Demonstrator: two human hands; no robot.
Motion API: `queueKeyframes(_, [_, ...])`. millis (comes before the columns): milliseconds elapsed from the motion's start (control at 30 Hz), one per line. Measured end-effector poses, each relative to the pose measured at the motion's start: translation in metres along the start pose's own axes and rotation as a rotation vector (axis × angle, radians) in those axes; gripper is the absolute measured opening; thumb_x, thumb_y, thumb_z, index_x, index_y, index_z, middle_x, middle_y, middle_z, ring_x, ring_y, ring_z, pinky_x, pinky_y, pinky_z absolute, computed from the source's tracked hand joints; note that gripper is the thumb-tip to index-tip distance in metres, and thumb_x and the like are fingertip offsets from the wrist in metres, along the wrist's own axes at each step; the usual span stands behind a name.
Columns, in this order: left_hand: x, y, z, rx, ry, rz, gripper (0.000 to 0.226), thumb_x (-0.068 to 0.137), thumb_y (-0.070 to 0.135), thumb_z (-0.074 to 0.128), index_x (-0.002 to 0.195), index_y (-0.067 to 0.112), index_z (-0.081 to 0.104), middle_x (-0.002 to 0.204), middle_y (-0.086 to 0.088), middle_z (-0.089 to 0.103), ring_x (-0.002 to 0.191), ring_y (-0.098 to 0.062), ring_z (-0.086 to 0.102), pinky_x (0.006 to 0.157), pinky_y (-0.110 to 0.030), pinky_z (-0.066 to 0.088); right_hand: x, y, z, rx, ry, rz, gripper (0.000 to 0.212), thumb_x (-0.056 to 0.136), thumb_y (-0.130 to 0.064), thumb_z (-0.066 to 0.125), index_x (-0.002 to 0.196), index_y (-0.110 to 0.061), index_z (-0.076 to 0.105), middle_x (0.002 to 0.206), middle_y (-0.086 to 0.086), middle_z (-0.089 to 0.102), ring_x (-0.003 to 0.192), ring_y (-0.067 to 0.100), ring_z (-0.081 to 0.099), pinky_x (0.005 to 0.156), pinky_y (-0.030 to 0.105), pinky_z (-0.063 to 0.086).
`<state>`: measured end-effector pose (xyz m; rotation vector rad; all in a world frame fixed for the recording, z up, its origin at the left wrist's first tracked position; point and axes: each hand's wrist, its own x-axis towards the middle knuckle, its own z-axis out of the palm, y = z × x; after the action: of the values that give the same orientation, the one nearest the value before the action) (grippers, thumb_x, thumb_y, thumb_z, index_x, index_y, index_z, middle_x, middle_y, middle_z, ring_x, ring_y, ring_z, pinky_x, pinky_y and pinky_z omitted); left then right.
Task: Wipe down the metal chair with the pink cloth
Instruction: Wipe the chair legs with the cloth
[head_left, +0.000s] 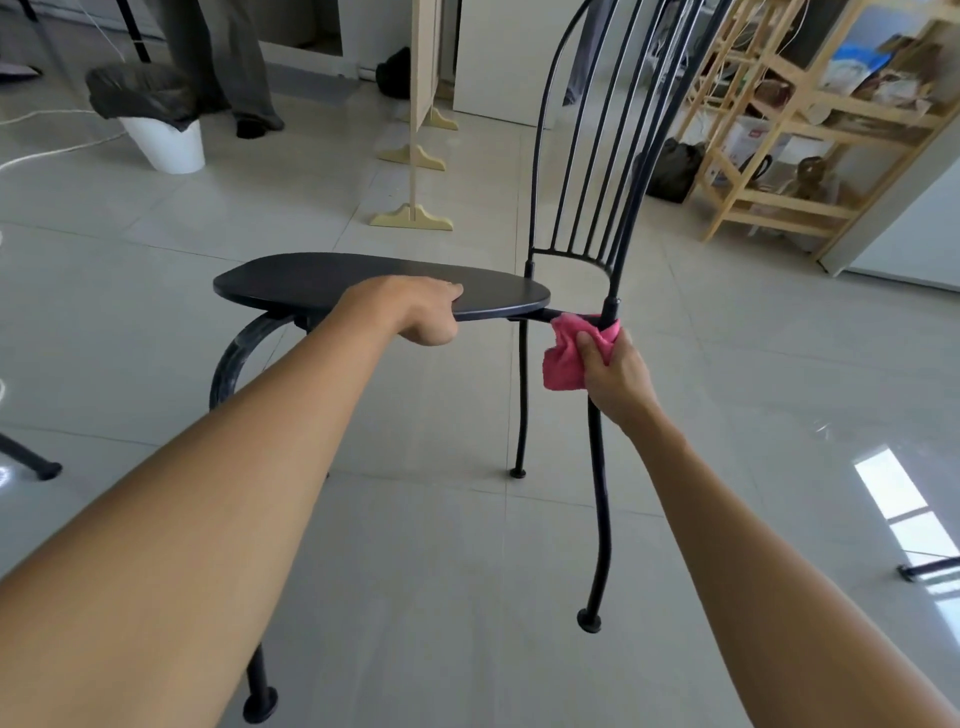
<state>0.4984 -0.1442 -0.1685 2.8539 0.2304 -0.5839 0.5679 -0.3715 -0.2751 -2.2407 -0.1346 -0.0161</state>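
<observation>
Two hands work the metal chair (384, 283) standing on the tiled floor: the left hand (415, 312) curls over the seat's near edge, while the right hand (615, 371), nearer the upright rear leg, grips the pink cloth (569, 358) wrapped against it.

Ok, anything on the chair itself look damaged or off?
Yes: the curved front leg of the chair shows pale scuffed patches, unlike the other even black legs. Nothing spilled; the seat looks level.

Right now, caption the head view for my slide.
Left hand grips black metal chair's seat; right hand rubs pink cloth on frame.
</observation>
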Motion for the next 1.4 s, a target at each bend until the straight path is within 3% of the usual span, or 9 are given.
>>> queueKeyframes(200, [0.003,0.000,0.004,0.032,0.015,0.012,0.070,0.083,0.008,0.033,0.149,0.022,0.015,0.157,0.004,0.017,0.141,-0.025,0.023,0.113,-0.039,0.026,-0.032,0.033,0.014,0.012,-0.024,0.009,0.042,0.088,-0.055,0.041,0.123,-0.033,0.047,0.106,-0.009,0.063,0.104,0.025,0.062,0.097,0.055,0.043])
queueKeyframes(400, [0.005,0.001,0.001,0.077,0.040,0.015,0.065,0.085,0.008,0.033,0.147,0.019,0.020,0.153,-0.003,0.027,0.137,-0.027,0.030,0.110,-0.037,0.029,-0.079,0.088,0.027,-0.075,-0.042,0.065,0.010,0.097,-0.038,0.047,0.104,-0.032,0.042,0.083,-0.024,0.054,0.077,0.012,0.057,0.094,0.057,0.042])
queueKeyframes(533, [0.006,0.003,0.002,0.117,0.052,0.019,0.058,0.086,0.008,0.033,0.143,0.015,0.028,0.148,-0.008,0.036,0.133,-0.030,0.035,0.108,-0.041,0.031,-0.112,0.133,0.036,-0.072,-0.045,0.149,0.013,0.097,-0.035,0.049,0.108,-0.027,0.049,0.081,-0.021,0.062,0.077,-0.004,0.057,0.096,0.053,0.042])
queueKeyframes(700, [0.004,0.004,0.005,0.142,0.061,0.019,0.057,0.086,0.008,0.034,0.142,0.015,0.029,0.147,-0.009,0.037,0.132,-0.031,0.036,0.107,-0.042,0.032,-0.150,0.180,0.048,-0.012,-0.085,0.332,0.018,0.095,-0.033,0.052,0.108,-0.020,0.050,0.087,-0.014,0.065,0.081,0.012,0.064,0.090,0.051,0.048])
queueKeyframes(867, [-0.002,0.002,0.009,0.099,0.030,0.014,0.058,0.083,0.009,0.034,0.141,0.017,0.030,0.146,-0.005,0.038,0.131,-0.030,0.038,0.107,-0.043,0.033,-0.171,0.196,0.059,0.150,-0.114,0.445,0.020,0.097,-0.022,0.052,0.116,-0.025,0.047,0.104,-0.001,0.065,0.087,0.015,0.065,0.066,0.030,0.049])
queueKeyframes(1000, [-0.010,0.006,0.011,0.063,0.030,0.030,0.060,0.087,0.005,0.033,0.146,0.013,0.023,0.155,-0.001,0.023,0.138,-0.027,0.028,0.109,-0.037,0.028,-0.182,0.216,0.067,0.192,-0.210,0.574,0.028,0.097,-0.012,0.051,0.125,-0.009,0.044,0.101,0.004,0.062,0.093,0.019,0.063,0.075,0.026,0.048])
queueKeyframes(1067, [-0.015,0.007,0.011,0.055,0.034,0.034,0.063,0.088,0.005,0.032,0.148,0.014,0.016,0.158,0.002,0.014,0.142,-0.024,0.021,0.110,-0.035,0.023,-0.188,0.217,0.068,0.174,-0.200,0.609,0.024,0.098,-0.007,0.048,0.121,-0.004,0.045,0.092,0.003,0.061,0.087,0.016,0.062,0.067,0.017,0.048])
queueKeyframes(1233, [-0.015,0.009,0.010,0.050,0.031,0.036,0.062,0.087,0.004,0.032,0.148,0.013,0.018,0.157,0.001,0.016,0.141,-0.024,0.023,0.109,-0.034,0.024,-0.176,0.200,0.058,0.070,-0.194,0.577,0.032,0.097,-0.023,0.050,0.127,-0.013,0.049,0.100,0.004,0.064,0.088,0.023,0.062,0.077,0.040,0.055])
queueKeyframes(1400, [-0.016,0.010,0.009,0.045,0.025,0.036,0.065,0.088,0.004,0.032,0.149,0.014,0.012,0.159,0.002,0.009,0.144,-0.022,0.016,0.112,-0.033,0.019,-0.138,0.152,0.029,-0.016,-0.201,0.384,0.028,0.099,-0.029,0.048,0.123,-0.014,0.050,0.106,0.007,0.065,0.082,0.015,0.060,0.058,0.022,0.044])
